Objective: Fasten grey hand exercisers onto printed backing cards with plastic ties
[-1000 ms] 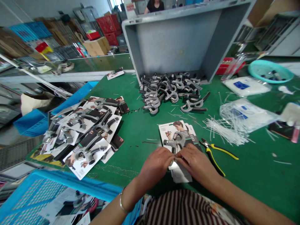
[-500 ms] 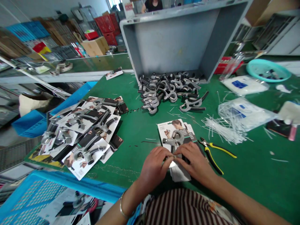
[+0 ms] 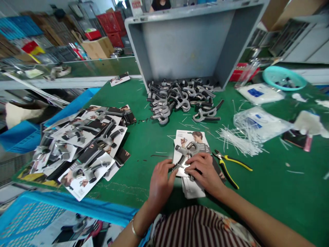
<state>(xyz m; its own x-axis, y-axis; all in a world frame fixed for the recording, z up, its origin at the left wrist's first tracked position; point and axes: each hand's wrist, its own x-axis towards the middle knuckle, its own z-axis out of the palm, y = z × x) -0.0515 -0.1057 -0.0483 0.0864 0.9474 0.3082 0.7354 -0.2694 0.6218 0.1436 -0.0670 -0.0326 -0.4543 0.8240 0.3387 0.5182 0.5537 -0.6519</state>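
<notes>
A grey and black hand grip strengthener (image 3: pixel 183 151) lies on a printed backing card (image 3: pixel 189 134) in front of me. My left hand (image 3: pixel 161 178) is at the card's left edge, its thumb and fingertips closed about the end of the strengthener's left handle. Over the other handle, my right hand (image 3: pixel 204 171) has its fingers curled round it and hides most of it. More cards (image 3: pixel 194 189) lie stacked underneath. Yellow and black cutting pliers (image 3: pixel 226 167) rest beside my right hand, jaws pointing away. Loose white cable ties (image 3: pixel 240 141) lie beyond them.
A grey crate (image 3: pixel 190 48) stands on its side at the back, loose strengtheners (image 3: pixel 177 97) spilling from it. Carded strengtheners (image 3: pixel 87 137) are heaped at left. A blue basket (image 3: pixel 33 212) is at lower left. Bags of ties (image 3: pixel 262 123) and a turquoise bowl (image 3: pixel 269 73) occupy the right.
My hands, which were together at the strengthener's lower middle, have parted. The left has moved to the left handle. The strengthener's handles now show spread apart on the card.
</notes>
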